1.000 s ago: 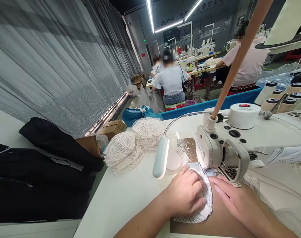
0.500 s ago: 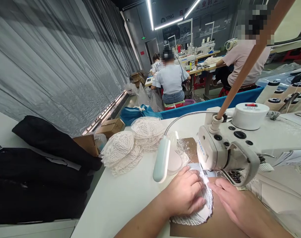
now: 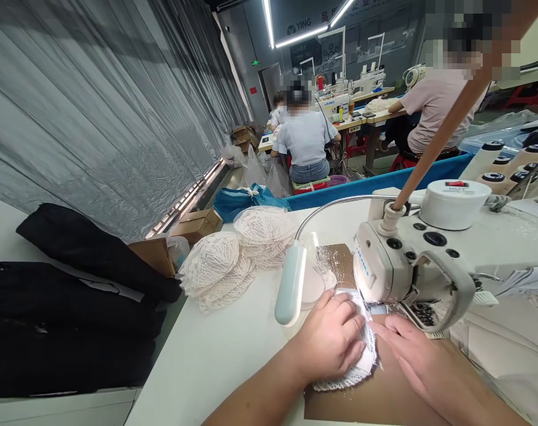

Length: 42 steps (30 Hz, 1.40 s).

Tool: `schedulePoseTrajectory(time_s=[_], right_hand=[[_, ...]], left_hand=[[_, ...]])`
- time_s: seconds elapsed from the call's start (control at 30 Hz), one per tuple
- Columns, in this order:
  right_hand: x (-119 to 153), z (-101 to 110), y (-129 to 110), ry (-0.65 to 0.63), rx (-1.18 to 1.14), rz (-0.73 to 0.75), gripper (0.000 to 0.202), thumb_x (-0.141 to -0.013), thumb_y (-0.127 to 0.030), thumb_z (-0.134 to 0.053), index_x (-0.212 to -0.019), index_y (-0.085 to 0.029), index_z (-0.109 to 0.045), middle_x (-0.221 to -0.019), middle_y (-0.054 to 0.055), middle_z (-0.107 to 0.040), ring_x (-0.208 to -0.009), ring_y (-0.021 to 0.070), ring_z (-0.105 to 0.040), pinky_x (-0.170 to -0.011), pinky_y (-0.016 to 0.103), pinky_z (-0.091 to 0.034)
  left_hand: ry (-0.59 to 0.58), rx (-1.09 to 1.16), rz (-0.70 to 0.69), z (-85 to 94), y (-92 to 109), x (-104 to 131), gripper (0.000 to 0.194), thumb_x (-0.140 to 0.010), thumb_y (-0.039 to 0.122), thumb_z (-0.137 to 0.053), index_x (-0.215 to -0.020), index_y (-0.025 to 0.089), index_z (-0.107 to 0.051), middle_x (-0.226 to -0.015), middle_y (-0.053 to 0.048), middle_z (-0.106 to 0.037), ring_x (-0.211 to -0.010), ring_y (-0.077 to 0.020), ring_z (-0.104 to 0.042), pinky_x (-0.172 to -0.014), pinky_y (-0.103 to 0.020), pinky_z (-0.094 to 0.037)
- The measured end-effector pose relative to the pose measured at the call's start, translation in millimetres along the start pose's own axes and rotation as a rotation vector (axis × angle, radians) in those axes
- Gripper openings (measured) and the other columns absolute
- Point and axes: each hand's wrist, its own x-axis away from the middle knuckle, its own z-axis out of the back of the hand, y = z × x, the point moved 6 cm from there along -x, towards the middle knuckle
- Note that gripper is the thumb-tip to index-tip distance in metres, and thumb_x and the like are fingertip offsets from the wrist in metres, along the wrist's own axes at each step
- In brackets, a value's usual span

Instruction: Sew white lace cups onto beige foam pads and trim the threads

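A white lace-covered cup piece (image 3: 365, 362) lies on the brown board (image 3: 340, 408) with its upper edge by the sewing machine head (image 3: 375, 266). My left hand (image 3: 333, 340) is on top of it, fingers curled and pressing the lace. Beside the cup's right edge, my right hand (image 3: 408, 349) rests with its forefinger stretched out, the tip touching the rim. The needle and presser foot are mostly hidden behind the machine head. Just beyond my left hand lies a smooth pale cup (image 3: 311, 284) with lace at its edge.
Stacks of lace cups (image 3: 216, 260) stand on the white table (image 3: 207, 355). A lamp (image 3: 290, 284) on a bendable neck hangs left of the machine. Thread cones (image 3: 486, 157) stand at right. Dark clothing (image 3: 74, 319) lies at left. Co-workers (image 3: 307, 139) sit beyond a blue cloth (image 3: 357, 189).
The lace cup piece has shifted a little forward toward the machine head, and my left hand with it. My right fingers stay at its edge. The view has tilted slightly.
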Motion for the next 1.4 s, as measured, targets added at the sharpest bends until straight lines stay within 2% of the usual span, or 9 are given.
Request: schedulePoseTrajectory(time_s=[0.13,0.3,0.5,0.6,0.7,0.83,0.97,1.17,1.4], right_hand=[[0,4,-2,-0.041,-0.061,-0.011,0.046,-0.088,-0.006,-0.031,-0.119,-0.024,-0.06,-0.099,0.005,-0.069,-0.075,0.018,-0.068,-0.056,0.028,-0.048],[-1,5,-2,-0.042,-0.031,-0.017,0.045,-0.089,-0.008,-0.032,-0.121,-0.024,-0.059,-0.1,0.006,-0.069,-0.076,0.0183,-0.068,-0.055,0.027,-0.048],[5,-9,3,0.049,0.054,-0.064,0.047,-0.088,-0.007,-0.033,-0.121,-0.024,-0.062,-0.112,0.006,-0.071,-0.067,0.0157,-0.068,-0.049,0.026,-0.044],[6,-12,3,0.083,0.125,-0.069,0.049,-0.087,-0.005,-0.033,-0.12,-0.023,-0.064,-0.112,0.008,-0.072,-0.056,0.0141,-0.065,-0.054,0.028,-0.048],[5,-10,1,0.085,0.154,-0.047,0.049,-0.086,-0.004,-0.033,-0.118,-0.021,-0.066,-0.107,0.009,-0.074,-0.056,0.0146,-0.065,-0.058,0.029,-0.051],[5,-11,4,0.027,0.075,-0.042,0.047,-0.088,-0.008,-0.035,-0.12,-0.023,-0.066,-0.11,0.008,-0.073,-0.069,0.0174,-0.07,-0.056,0.027,-0.054],[9,-14,8,-0.022,-0.001,-0.044,0.045,-0.09,-0.014,-0.037,-0.126,-0.025,-0.063,-0.117,0.009,-0.07,-0.095,0.0226,-0.07,-0.067,0.03,-0.058],[13,-14,8,0.034,0.054,0.02,0.044,-0.087,-0.012,-0.041,-0.125,-0.022,-0.062,-0.115,0.008,-0.071,-0.097,0.0234,-0.07,-0.075,0.033,-0.059],[1,0,4,0.058,-0.001,0.015,0.042,-0.09,-0.011,-0.039,-0.119,-0.023,-0.066,-0.109,0.006,-0.073,-0.084,0.0162,-0.071,-0.056,0.023,-0.052]], left_hand=[[0.003,-0.004,-0.089,0.1,6,-1,0.028,-0.094,0.02,-0.044,-0.116,0.011,-0.059,-0.122,-0.011,-0.063,-0.114,-0.0248,-0.053,-0.107,-0.045,-0.034],[-0.033,0.052,-0.154,-4.4,3,2,0.034,-0.095,0.02,-0.043,-0.125,0.008,-0.056,-0.127,-0.011,-0.062,-0.113,-0.0243,-0.054,-0.1,-0.037,-0.042],[-0.023,0.029,-0.098,-5.2,-1,2,0.036,-0.094,0.021,-0.044,-0.126,0.009,-0.056,-0.13,-0.011,-0.061,-0.111,-0.0255,-0.054,-0.096,-0.038,-0.044],[-0.041,0.021,-0.08,-4.8,-1,1,0.038,-0.092,0.02,-0.046,-0.127,0.01,-0.054,-0.13,-0.013,-0.061,-0.112,-0.0267,-0.053,-0.096,-0.04,-0.044],[-0.06,0.024,-0.074,-5.0,-1,0,0.04,-0.089,0.019,-0.049,-0.129,0.011,-0.052,-0.13,-0.014,-0.06,-0.115,-0.0262,-0.052,-0.096,-0.041,-0.043],[-0.057,0.017,-0.064,-6.4,-3,1,0.04,-0.089,0.02,-0.05,-0.127,0.011,-0.052,-0.13,-0.011,-0.06,-0.115,-0.0248,-0.051,-0.097,-0.04,-0.041],[-0.063,0.022,-0.048,-8.0,-5,1,0.038,-0.092,0.021,-0.047,-0.128,0.013,-0.052,-0.13,-0.011,-0.06,-0.117,-0.0238,-0.051,-0.099,-0.041,-0.038],[-0.073,-0.02,-0.017,-6.9,-7,-2,0.035,-0.091,0.023,-0.047,-0.125,0.012,-0.053,-0.126,-0.013,-0.061,-0.116,-0.0248,-0.051,-0.098,-0.042,-0.038],[-0.023,-0.066,0.032,-7.2,-12,-3,0.032,-0.095,0.025,-0.042,-0.122,0.013,-0.055,-0.122,-0.014,-0.063,-0.114,-0.0259,-0.053,-0.095,-0.042,-0.04]])
